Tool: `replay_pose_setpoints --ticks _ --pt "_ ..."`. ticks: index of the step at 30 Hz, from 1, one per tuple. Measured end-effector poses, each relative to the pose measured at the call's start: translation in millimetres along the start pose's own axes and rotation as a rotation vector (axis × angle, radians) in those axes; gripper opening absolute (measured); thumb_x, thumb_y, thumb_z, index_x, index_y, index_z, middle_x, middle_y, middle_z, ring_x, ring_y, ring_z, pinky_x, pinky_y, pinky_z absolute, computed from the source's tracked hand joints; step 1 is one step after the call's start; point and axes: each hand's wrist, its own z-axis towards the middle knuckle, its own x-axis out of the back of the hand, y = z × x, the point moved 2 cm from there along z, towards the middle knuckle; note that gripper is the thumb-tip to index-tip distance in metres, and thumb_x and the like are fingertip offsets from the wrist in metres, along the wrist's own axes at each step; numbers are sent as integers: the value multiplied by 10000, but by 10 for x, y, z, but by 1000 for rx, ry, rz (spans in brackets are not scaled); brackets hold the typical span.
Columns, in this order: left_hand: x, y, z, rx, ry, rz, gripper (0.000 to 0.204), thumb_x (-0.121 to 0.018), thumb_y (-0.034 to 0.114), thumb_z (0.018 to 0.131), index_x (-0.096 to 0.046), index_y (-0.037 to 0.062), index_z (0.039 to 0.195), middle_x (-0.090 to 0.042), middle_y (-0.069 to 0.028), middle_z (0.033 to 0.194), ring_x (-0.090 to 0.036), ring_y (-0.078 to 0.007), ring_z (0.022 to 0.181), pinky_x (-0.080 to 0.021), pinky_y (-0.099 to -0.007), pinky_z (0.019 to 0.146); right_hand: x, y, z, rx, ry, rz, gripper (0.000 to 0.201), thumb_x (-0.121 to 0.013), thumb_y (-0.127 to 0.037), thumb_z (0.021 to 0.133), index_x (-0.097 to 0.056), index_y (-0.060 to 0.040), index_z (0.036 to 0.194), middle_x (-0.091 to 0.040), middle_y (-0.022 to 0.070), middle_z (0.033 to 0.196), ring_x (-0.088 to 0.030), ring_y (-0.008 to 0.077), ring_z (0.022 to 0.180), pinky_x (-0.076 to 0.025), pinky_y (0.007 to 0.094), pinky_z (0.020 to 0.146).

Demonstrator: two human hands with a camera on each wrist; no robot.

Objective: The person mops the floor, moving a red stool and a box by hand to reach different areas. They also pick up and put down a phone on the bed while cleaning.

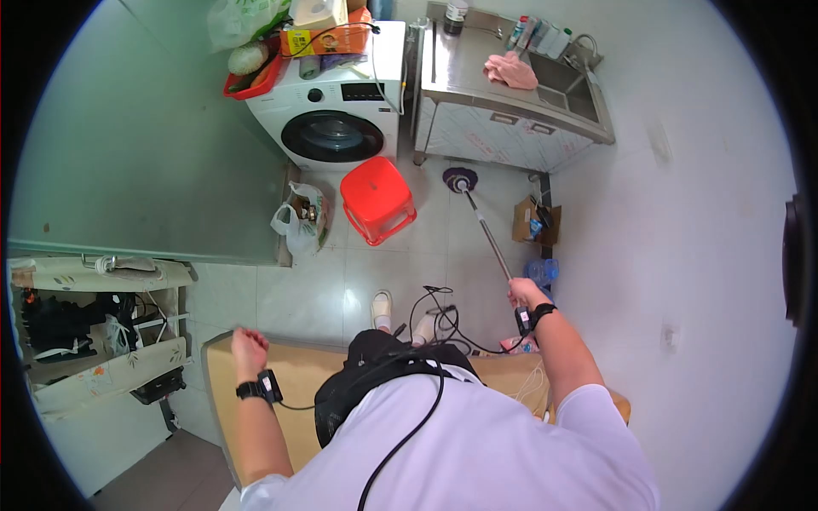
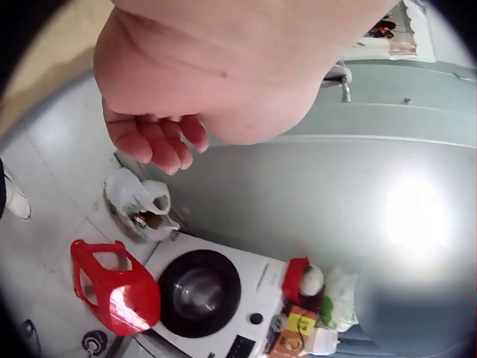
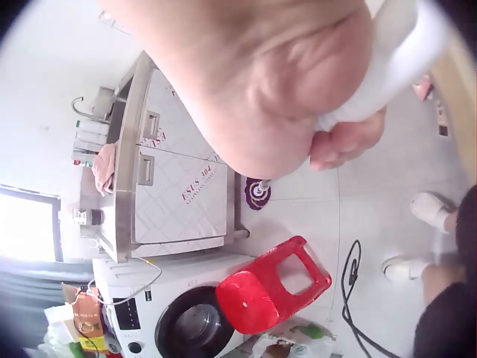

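The right hand [image 1: 528, 293] grips the upper end of a mop handle [image 1: 494, 243]; in the right wrist view the fingers [image 3: 346, 142] curl round the white grip [image 3: 395, 67]. The mop's round purple head [image 1: 460, 180] lies on the floor just before the sink cabinet. Out to the left, the left hand [image 1: 250, 347] is held above the tan surface, touching nothing; its fingers [image 2: 160, 142] hang loosely curled and hold nothing in the left wrist view.
A red stool [image 1: 377, 200] stands before the washing machine [image 1: 332, 128], with a plastic bag [image 1: 302, 223] left of it. A cardboard box [image 1: 537, 221] and blue bottles [image 1: 541, 271] line the right wall. Black cables [image 1: 452, 319] hang near the feet. A steel sink cabinet [image 1: 511, 136] stands behind the mop.
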Motion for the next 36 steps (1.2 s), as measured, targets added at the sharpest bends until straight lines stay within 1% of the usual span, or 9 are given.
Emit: replay_pose_setpoints --ticks 5,13,15,19,21,25,27,29,36 --pt "208 -359 318 145 -20 13 261 -430 369 865 -444 117 797 -473 -28 695 -451 -161 619 -396 -317 583 -459 -158 -60 -63 -141 65 119 -388 -126 840 -447 -30 801 -453 62 629 -441 168 464 -388 332 407" --pt "-1640 -1458 1514 284 -445 622 461 -456 383 864 -395 20 1140 -522 -133 1047 -556 -245 895 -444 -379 773 -552 -76 -582 -100 -173 -13 212 -415 -176 908 -428 1 1023 -525 108 685 -486 183 470 -421 323 405" --pt "-2178 -1755 1812 200 -480 877 437 -504 351 845 -438 3 1102 -550 -137 1023 -575 -251 849 -461 -372 737 -357 102 -475 40 -81 -302 352 -432 -175 895 -380 -28 1211 -557 109 748 -531 171 504 -434 308 397" --pt "-3238 -2217 2297 -538 -551 1433 399 -618 304 745 -542 -23 961 -616 -161 834 -599 -300 833 -466 -368 741 -20 344 -321 155 49 -500 411 -488 -202 871 -399 -45 1241 -559 84 642 -536 168 426 -446 296 384" --pt "-3816 -2273 2304 -702 -588 1473 429 -643 287 723 -533 -29 992 -601 -184 905 -567 -351 916 -457 -391 787 51 312 -388 -53 -6 -322 423 -498 -221 868 -407 -75 1254 -553 109 669 -538 172 416 -439 298 373" --pt "-4549 -2623 2759 -796 -521 1676 540 -671 303 706 -484 -17 1099 -489 -201 1130 -524 -338 1015 -453 -398 825 202 432 -350 -117 17 -400 408 -491 -202 866 -423 -105 1257 -589 192 798 -611 269 573 -495 342 516" --pt "-4929 -2562 2934 -837 -479 1707 582 -679 317 703 -464 -12 1133 -436 -204 1203 -513 -336 1038 -453 -400 836 288 601 -130 334 243 -712 385 -469 -157 865 -438 -91 1243 -571 256 979 -597 365 843 -482 385 721" --pt "-5098 -2639 3103 -755 -184 1771 656 -681 367 703 -428 1 1185 -374 -184 1270 -512 -342 1044 -455 -414 844 299 621 -55 199 220 -657 382 -465 -147 862 -439 -83 1238 -551 259 1028 -554 378 931 -452 388 785" --pt "-5276 -2707 3590 -540 -58 2003 753 -633 533 680 -386 160 1285 -361 -153 1292 -482 -325 1097 -432 -425 877 312 763 75 61 197 -620 379 -475 -151 857 -445 -62 1225 -551 245 1044 -548 384 947 -445 381 804"
